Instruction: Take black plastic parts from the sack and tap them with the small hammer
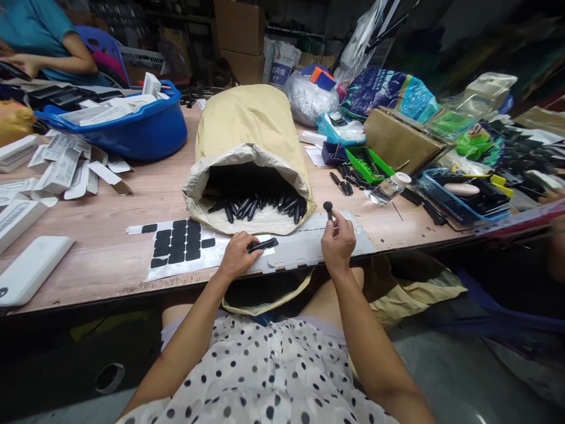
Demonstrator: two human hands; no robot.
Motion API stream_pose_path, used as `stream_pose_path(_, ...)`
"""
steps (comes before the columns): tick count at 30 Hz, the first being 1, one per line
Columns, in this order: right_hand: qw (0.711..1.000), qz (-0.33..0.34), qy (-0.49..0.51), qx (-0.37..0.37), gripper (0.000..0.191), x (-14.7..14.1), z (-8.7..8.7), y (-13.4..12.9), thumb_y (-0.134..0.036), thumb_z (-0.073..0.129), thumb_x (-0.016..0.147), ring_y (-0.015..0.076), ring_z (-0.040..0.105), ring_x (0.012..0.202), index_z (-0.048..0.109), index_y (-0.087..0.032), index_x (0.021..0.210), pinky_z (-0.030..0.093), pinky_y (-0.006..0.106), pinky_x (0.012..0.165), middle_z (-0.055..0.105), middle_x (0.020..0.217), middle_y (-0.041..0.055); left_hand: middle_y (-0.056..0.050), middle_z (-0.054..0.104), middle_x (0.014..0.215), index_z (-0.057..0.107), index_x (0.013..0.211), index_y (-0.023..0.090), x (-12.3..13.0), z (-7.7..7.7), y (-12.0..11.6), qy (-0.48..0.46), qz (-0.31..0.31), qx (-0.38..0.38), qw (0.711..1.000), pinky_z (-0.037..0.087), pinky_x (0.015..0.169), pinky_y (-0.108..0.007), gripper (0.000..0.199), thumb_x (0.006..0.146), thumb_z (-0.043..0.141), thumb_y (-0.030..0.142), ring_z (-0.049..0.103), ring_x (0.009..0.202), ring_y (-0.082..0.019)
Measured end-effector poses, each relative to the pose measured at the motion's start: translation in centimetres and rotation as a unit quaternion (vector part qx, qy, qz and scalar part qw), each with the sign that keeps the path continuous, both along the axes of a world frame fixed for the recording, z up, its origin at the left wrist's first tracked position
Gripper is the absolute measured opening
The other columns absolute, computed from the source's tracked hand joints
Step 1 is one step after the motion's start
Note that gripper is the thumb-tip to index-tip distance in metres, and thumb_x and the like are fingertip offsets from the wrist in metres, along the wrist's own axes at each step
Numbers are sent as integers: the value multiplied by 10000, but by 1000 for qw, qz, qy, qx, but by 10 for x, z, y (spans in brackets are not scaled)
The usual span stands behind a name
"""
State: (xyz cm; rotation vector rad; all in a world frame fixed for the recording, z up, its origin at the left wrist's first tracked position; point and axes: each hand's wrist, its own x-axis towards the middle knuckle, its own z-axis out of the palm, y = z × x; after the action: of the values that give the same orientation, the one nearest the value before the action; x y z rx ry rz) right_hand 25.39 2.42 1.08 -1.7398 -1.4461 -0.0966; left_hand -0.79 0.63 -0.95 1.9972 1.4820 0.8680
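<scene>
My left hand (237, 254) is closed on a slim black piece (266, 244) that points right, just above the table edge. In my right hand (339, 241) a small black part with a round, flat head (327, 207) stands upright between thumb and fingers. Between and behind the hands lies a yellow woven sack (249, 115), its mouth facing me, with many slender black pieces (247, 207) inside. Left of my left hand is a white sheet of black rounded stickers (178, 241). A grey board (304, 238) lies beneath both hands.
A blue basin (145, 132) with white boxes stands at the left, near loose boxes (66, 162) and a white power-bank-like block (35, 268). Right are a green tray (368, 165), a clear bottle (391, 187) and a blue tray (463, 200). A co-worker's arm (66, 56) shows upper left.
</scene>
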Motion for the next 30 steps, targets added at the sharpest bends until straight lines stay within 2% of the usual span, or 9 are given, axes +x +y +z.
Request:
stream_pose_path(2,994,99,52,6,341,-20,7,-21,-282,457,962,182,589,779,671,-198,1214,502,306,727,647,926,65,-20,639,830,693,855,224,1,1,-1,3,-1,-6,1000,501,810,-358,86,771,694,236,598,875,-227)
stream_pose_path(5,966,241,90,-32,306,-51,12,-45,-280,495,953,159,601,743,696,-203,1170,519,280,693,675,896,46,-14,621,812,702,865,224,1,1,-1,7,-6,-6,1000,489,817,-354,86,778,701,223,585,862,-219)
stream_pose_path(8,946,308,86,-59,295,-73,9,-58,-247,503,944,150,627,741,711,-200,1148,537,269,719,694,882,45,-6,599,794,707,866,230,1,0,0,5,-11,-3,1000,479,822,-346,78,788,711,224,569,850,-211)
stream_pose_path(12,951,305,47,-41,334,-86,4,-67,-240,451,973,168,667,849,705,-204,1186,545,266,771,707,932,69,1,562,758,688,798,220,1,-2,2,9,-16,-6,1000,468,787,-329,37,791,720,236,547,823,-202)
stream_pose_path(16,956,287,-5,-59,342,-90,-2,-68,-235,448,971,168,673,835,712,-227,1188,539,246,730,708,907,61,5,538,737,654,719,210,2,-3,2,5,-13,-7,1000,462,775,-325,82,779,709,205,540,811,-196)
stream_pose_path(19,960,269,-6,-71,337,-88,-2,-66,-235,450,967,171,673,839,720,-236,1170,541,246,724,709,906,58,7,550,752,684,762,220,3,-2,2,-9,-8,-10,1000,463,793,-332,44,773,713,188,548,824,-196)
stream_pose_path(23,967,248,14,-51,354,-82,-1,-65,-242,428,984,177,674,889,701,-225,1208,546,262,767,711,954,71,4,577,765,718,824,233,4,-1,1,-17,-7,-5,1000,469,823,-345,73,775,718,179,567,840,-200)
stream_pose_path(28,968,241,-7,-74,342,-79,-5,-65,-229,442,966,174,668,842,717,-233,1170,536,257,740,708,917,58,4,577,747,714,814,233,3,0,1,-9,-4,4,1000,482,813,-347,61,774,711,187,571,820,-200)
stream_pose_path(30,973,225,-1,-61,341,-74,-2,-62,-243,440,970,173,658,848,716,-236,1171,529,258,750,702,929,60,2,582,755,708,815,233,3,0,0,-5,-4,8,1000,486,811,-349,56,772,708,196,571,822,-203)
